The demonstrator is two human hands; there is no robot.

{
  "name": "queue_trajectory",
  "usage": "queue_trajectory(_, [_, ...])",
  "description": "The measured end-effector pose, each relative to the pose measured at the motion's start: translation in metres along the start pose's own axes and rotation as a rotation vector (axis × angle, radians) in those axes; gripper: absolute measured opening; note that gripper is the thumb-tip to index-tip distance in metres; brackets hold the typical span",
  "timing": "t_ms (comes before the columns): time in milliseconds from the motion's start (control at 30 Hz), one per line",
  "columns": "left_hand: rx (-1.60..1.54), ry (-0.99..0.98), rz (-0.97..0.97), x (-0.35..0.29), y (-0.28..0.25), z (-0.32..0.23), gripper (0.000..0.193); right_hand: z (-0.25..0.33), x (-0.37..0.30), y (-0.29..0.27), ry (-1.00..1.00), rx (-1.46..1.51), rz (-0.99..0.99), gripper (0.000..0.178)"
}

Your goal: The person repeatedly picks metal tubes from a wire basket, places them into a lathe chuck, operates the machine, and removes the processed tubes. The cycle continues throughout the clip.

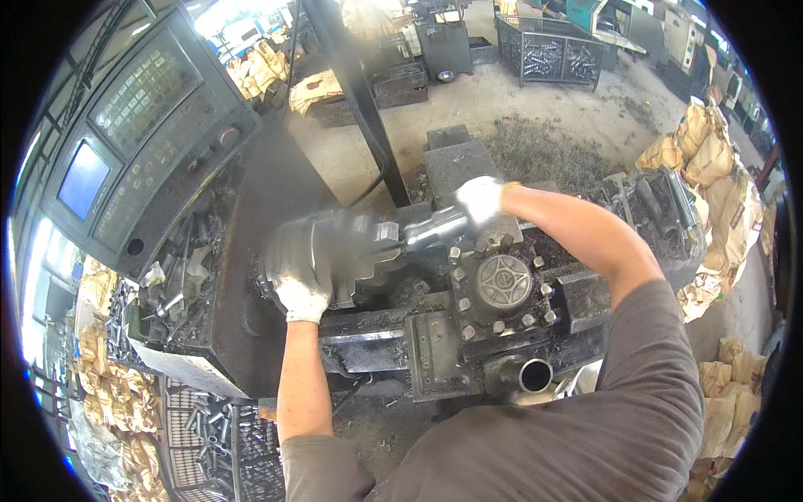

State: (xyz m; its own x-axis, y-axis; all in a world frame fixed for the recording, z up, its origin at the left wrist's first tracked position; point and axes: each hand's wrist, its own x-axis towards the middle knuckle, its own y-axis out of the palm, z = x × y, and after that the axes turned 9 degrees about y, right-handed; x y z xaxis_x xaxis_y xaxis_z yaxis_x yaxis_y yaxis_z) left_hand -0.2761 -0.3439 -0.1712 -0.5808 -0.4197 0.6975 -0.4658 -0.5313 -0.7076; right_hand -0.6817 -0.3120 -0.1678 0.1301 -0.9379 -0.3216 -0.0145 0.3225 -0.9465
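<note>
A shiny metal tube [437, 229] lies level, its left end at the jaws of a lathe chuck [335, 251]. My right hand [480, 199], in a white glove, is closed round the tube's right end. At the near left side of the chuck is my left hand [303, 293], gloved in white and touching the chuck's rim; a dark blur hides its fingers. Just right of the chuck and nearer to me stands a square tool turret [504, 282] with a round star-marked cap and several bolts.
A control panel [134, 142] with a lit screen rises at the left. Beside it, a tray [180, 284] holds tools and scraps. An open pipe end [535, 375] faces me below the turret. Wire bins of metal parts [552, 58] and brown sacks [711, 201] stand around.
</note>
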Motion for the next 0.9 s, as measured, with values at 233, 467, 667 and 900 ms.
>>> queue_trajectory(233, [0.002,-0.048,-0.027,-0.001,0.000,0.002,0.064,-0.008,-0.117,-0.010,0.249,0.824,-0.794,0.083])
queue_trajectory(467, [0.038,-0.014,0.045,-0.009,-0.008,0.015,0.072,0.101,-0.198,-0.055,0.127,0.863,-1.109,0.089])
queue_trajectory(667, [-0.718,-0.081,-0.065,-0.021,-0.068,-0.053,0.080,0.212,-0.244,-0.022,0.127,1.106,-0.846,0.097])
queue_trajectory(900, [-1.525,-0.017,0.115,-0.061,-0.172,-0.127,0.080,0.307,-0.241,0.059,0.131,1.407,-0.669,0.092])
